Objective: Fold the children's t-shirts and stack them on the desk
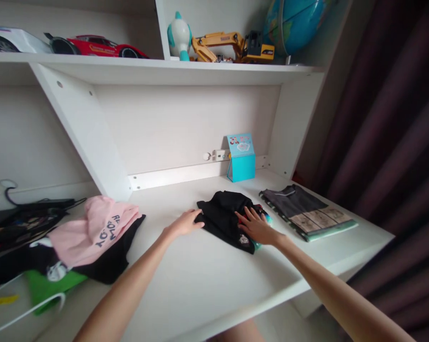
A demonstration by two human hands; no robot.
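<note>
A folded black garment (225, 213) lies in the middle of the white desk (200, 280), with a bit of teal and red cloth showing under its right side. My left hand (185, 223) touches its left edge, fingers stretched out flat. On the garment's right part rests my right hand (255, 225), fingers spread and pressing down. Neither hand grips anything.
A folded grey and green garment stack (307, 213) lies at the right. A pile of pink, black and green clothes (89, 237) with hangers sits at the left. A blue desk calendar (241, 159) stands at the back. Toy cars, an excavator and a globe fill the shelf above. A dark curtain hangs at the right.
</note>
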